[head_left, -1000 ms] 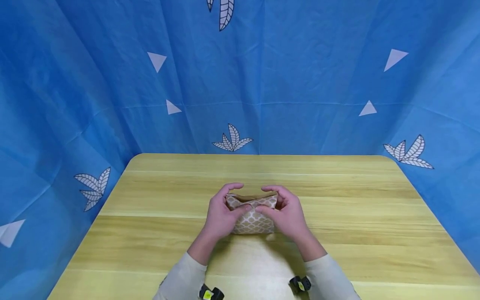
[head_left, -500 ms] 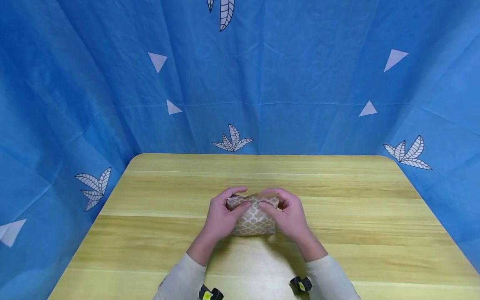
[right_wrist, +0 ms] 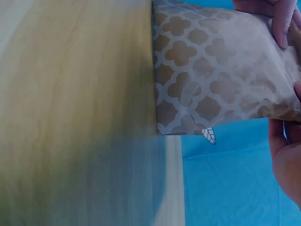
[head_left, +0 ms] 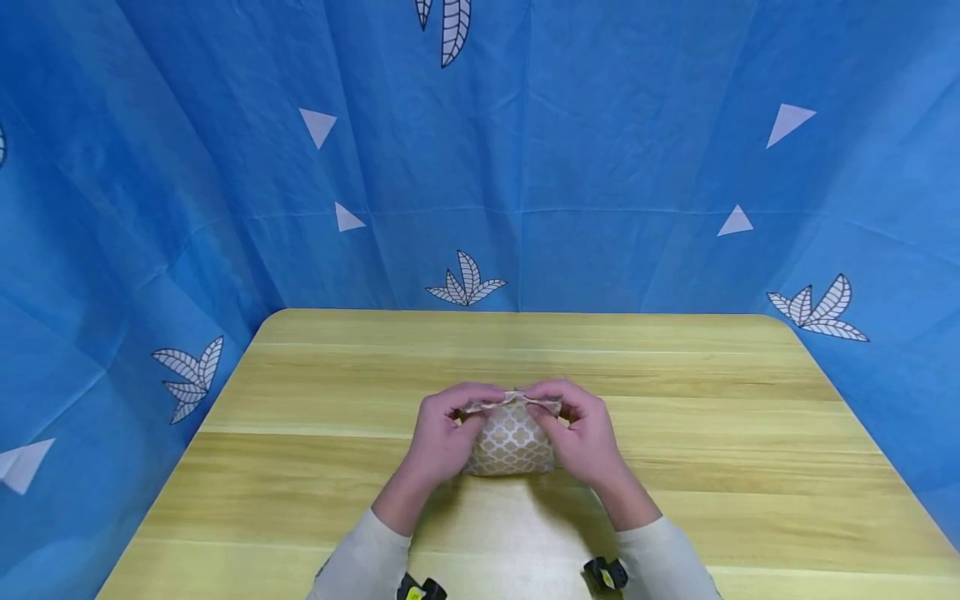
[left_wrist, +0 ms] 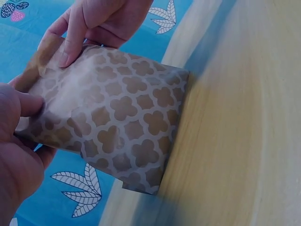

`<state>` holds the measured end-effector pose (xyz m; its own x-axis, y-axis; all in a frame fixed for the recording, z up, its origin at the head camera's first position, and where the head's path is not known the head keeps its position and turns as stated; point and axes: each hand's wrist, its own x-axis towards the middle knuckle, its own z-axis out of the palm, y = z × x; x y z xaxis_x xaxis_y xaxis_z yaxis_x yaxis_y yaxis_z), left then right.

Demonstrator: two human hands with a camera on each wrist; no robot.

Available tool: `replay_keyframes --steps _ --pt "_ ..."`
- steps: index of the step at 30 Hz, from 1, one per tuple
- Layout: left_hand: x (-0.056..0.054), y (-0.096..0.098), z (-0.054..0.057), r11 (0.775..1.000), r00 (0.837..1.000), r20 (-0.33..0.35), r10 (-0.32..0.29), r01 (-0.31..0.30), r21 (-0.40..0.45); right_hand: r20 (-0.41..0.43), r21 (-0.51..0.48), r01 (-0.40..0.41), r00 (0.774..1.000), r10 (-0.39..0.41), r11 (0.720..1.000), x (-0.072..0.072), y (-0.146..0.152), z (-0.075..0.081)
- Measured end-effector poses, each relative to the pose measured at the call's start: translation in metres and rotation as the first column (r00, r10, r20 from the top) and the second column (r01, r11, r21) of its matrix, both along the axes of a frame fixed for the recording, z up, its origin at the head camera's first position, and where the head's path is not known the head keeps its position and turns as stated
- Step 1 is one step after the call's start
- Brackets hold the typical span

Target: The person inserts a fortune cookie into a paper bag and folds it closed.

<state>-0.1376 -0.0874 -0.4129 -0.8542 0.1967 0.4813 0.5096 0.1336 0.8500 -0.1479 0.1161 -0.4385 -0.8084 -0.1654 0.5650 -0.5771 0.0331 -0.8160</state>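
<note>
A brown paper bag (head_left: pixel 512 442) with a white lattice print stands upright on the table, its top edge folded over toward the person. My left hand (head_left: pixel 444 429) pinches the left part of the folded top between thumb and fingers. On the other side my right hand (head_left: pixel 583 429) pinches the right part the same way. In the left wrist view the bag (left_wrist: pixel 127 113) shows a bulging front face, with a thumb pressed near its top. The right wrist view has the bag's lower edge down at the table and both hands at its top. What is inside the bag is hidden.
The light wood table (head_left: pixel 675 467) stretches out around the hands. Behind it and along both sides hangs a blue curtain (head_left: pixel 600 167) printed with white leaves and triangles. Small black devices (head_left: pixel 606 575) sit at both wrists.
The bag's mouth was gaping one second ago. Both hands have brought its top edges together and folded them over, with fingers moving down toward the thumbs.
</note>
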Motion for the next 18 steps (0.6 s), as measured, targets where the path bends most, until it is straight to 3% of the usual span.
replay_keyframes --steps 2,4,10,18 --pt "0.005 0.001 0.009 1.0 0.999 -0.033 0.004 -0.005 -0.021 -0.037 0.008 -0.014 0.999 0.014 1.0 0.004 -0.001 0.007" --pt "0.005 0.001 0.011 0.999 0.997 -0.069 0.022 -0.025 -0.041 -0.067 0.02 -0.022 0.997 0.023 1.0 0.008 -0.002 0.016" --pt "-0.007 -0.001 -0.012 0.995 0.988 -0.147 0.051 -0.062 -0.075 -0.113 0.056 0.007 0.994 0.0 0.998 0.012 -0.002 0.025" --pt "-0.01 -0.001 -0.013 0.993 0.979 -0.188 0.076 -0.092 -0.076 -0.096 0.054 0.077 0.993 -0.072 0.996 0.014 -0.005 0.027"
